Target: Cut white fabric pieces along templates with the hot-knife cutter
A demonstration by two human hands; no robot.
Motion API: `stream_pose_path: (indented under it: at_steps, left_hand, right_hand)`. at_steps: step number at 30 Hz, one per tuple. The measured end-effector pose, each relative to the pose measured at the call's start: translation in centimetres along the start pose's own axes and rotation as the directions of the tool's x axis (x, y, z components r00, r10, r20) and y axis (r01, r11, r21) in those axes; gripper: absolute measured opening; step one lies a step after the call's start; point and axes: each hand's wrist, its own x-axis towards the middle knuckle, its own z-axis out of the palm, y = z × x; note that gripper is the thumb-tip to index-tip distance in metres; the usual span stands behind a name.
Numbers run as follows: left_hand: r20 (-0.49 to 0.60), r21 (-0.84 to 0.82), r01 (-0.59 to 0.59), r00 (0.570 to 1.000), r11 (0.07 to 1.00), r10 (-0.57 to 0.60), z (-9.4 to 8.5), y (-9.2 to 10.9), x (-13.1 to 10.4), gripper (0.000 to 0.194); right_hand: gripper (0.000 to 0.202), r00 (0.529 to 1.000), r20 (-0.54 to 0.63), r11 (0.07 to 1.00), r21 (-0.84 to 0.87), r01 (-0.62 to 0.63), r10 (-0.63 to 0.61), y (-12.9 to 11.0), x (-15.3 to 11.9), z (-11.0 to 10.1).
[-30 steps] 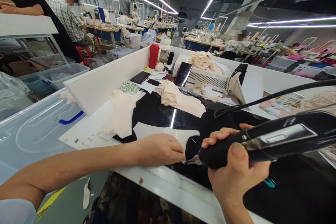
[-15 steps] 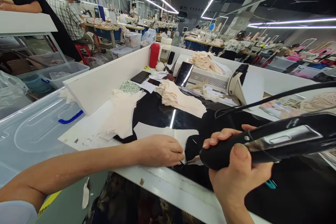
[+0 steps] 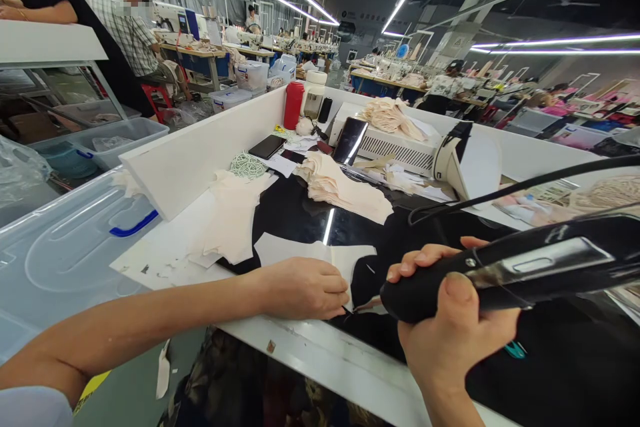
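In the head view, my left hand (image 3: 305, 288) rests at the near edge of a white cut piece (image 3: 290, 248), its fingers bent together on the corner. Whether that piece is paper or cloth, I cannot tell. My right hand (image 3: 450, 320) wraps round a black corded electric hand tool (image 3: 505, 267) with a silver plate on its side. The tool's narrow tip (image 3: 369, 307) points left, close to the piece's edge by my left fingertips. Beyond lie a stack of cream fabric pieces (image 3: 345, 190) and more cream fabric (image 3: 233, 213) on the left.
A low white wall (image 3: 210, 153) borders the table. Phones, a red flask (image 3: 294, 105), a pale jug (image 3: 313, 95) and green string (image 3: 247, 165) stand or lie at the back. The black cord (image 3: 525, 187) arches over the right side. A clear lidded bin (image 3: 75, 247) sits left.
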Motion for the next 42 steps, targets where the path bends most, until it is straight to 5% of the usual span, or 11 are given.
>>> stream_pose_path:
  at_steps: [42]
  left_hand:
    - [-0.099, -0.127, 0.106, 0.988, 0.986, -0.119, -0.31, 0.20, -0.38, 0.020]
  right_hand:
    - [0.043, 1.000, 0.012, 0.999, 0.037, -0.011, 0.011, 0.67, -0.27, -0.01]
